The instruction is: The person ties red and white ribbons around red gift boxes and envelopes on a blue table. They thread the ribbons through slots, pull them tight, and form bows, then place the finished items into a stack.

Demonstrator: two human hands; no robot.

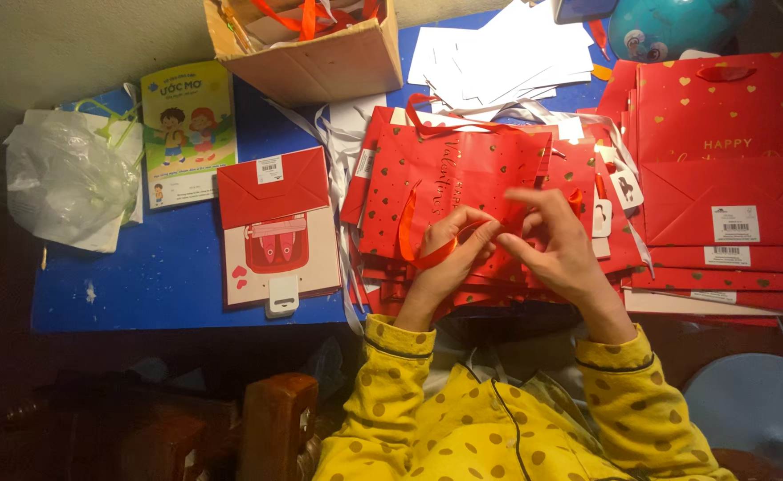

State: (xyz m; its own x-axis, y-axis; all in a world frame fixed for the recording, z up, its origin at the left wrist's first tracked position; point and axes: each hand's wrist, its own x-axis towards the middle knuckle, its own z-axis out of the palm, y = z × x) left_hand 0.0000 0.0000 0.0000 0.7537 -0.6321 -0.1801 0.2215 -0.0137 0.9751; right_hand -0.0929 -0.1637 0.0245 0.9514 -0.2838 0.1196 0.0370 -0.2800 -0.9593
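Note:
A flat red gift bag with gold hearts point(463, 183) lies on top of a stack of similar bags in front of me. My left hand point(449, 258) pinches a red ribbon handle point(412, 239) that loops out from the bag's left side. My right hand point(556, 245) sits right beside it, fingertips meeting the left hand's over the bag's middle, apparently on the same ribbon. Both arms wear yellow sleeves with brown dots.
A second pile of red bags point(730, 169) lies at right. A single folded bag point(277, 227) rests on the blue table point(142, 285). Behind are a cardboard box of ribbons point(311, 44), white cards point(498, 58), a children's booklet point(187, 129), a plastic bag point(66, 183).

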